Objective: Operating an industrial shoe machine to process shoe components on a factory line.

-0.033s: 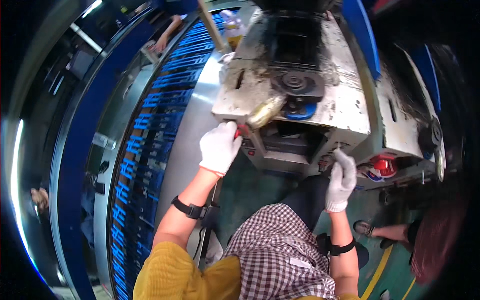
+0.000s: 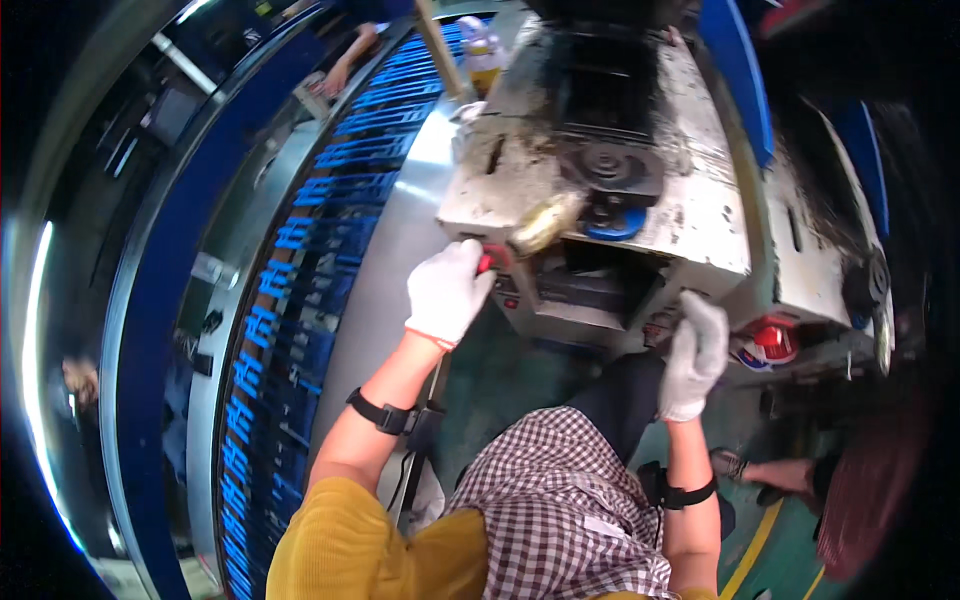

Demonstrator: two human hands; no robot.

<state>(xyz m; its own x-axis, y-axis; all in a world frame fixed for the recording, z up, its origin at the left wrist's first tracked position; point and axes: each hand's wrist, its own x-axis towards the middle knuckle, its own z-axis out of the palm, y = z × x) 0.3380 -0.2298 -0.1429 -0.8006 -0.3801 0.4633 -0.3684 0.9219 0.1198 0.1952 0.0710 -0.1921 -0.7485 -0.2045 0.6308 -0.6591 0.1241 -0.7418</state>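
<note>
A worn, pale metal machine [image 2: 700,215] stands before me, with a dark opening in its front. My left hand [image 2: 445,295], in a white knit glove, is at its front left corner. The fingers are curled round a red knob [image 2: 486,263], which shows in part beside the thumb. My right hand [image 2: 694,355], gloved too, is raised near the panel right of the opening. Its fingers are slightly bent and somewhat blurred, with nothing visible in them. Whether the fingertips touch the panel is unclear.
A conveyor with blue bars [image 2: 265,325] runs along my left, beside a smooth metal ledge [image 2: 385,245]. A bottle with yellow contents [image 2: 485,65] stands at the back. A similar machine [image 2: 810,285] is at right. Another person's arm [image 2: 350,58] reaches in beyond the conveyor; someone's leg [image 2: 780,472] shows at right.
The machine sits slightly further right in the picture as my view shifts. My left hand stays at the red knob. My right hand remains by the right panel, its fingertips a little less stretched toward it.
</note>
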